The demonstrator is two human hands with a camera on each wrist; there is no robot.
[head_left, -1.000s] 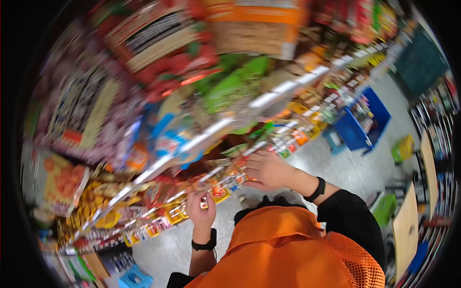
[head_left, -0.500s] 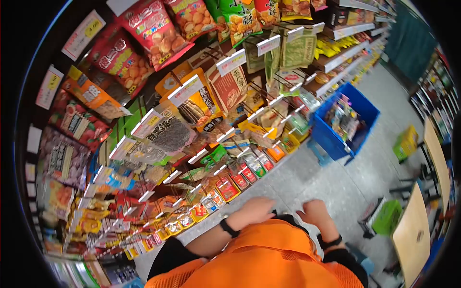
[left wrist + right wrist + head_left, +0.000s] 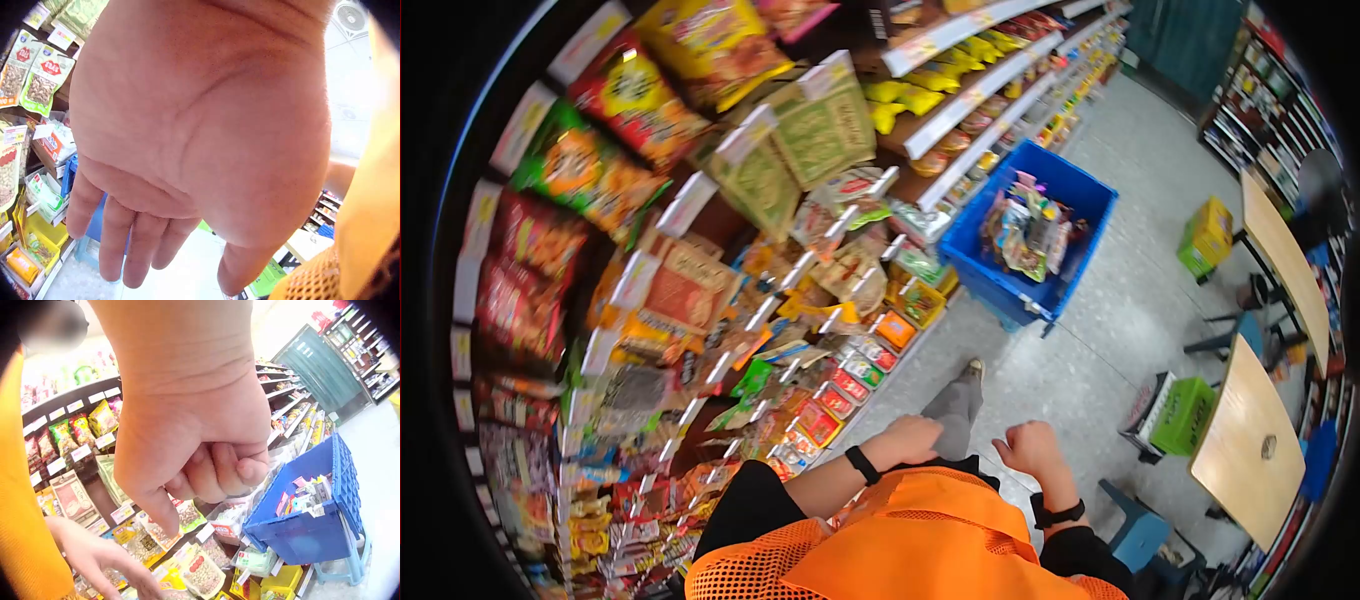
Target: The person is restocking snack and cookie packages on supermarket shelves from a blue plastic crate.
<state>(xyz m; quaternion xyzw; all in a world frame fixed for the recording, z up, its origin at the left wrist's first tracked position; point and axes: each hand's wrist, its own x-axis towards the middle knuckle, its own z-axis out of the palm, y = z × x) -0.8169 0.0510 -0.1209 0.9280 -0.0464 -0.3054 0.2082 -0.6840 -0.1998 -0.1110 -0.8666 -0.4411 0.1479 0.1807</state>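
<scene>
My left hand (image 3: 905, 440) is in front of the orange vest (image 3: 930, 510), with nothing in it. Its fingers (image 3: 147, 240) hang relaxed in the left wrist view. Beside it, my right hand (image 3: 1032, 450) is also empty; the right wrist view shows its fingers (image 3: 215, 475) loosely curled and the thumb pointing down. Neither hand touches the shelf goods. Ahead stands a blue crate (image 3: 1000, 285) holding mixed packets (image 3: 1025, 230), raised on a light blue stool (image 3: 356, 562).
Shelves of hanging snack bags (image 3: 680, 285) and small boxed packs (image 3: 815, 425) run along the left. Grey floor (image 3: 1060, 370) lies between them and the wooden tables (image 3: 1250, 440) at right. Green crates (image 3: 1185, 415), a yellow-green box (image 3: 1208, 235) and a blue stool (image 3: 1135, 525) stand there.
The head view has turned and moved along the aisle, bringing the blue crate nearer and leftward in view. Both hands have come back from beside the shelf to in front of the vest.
</scene>
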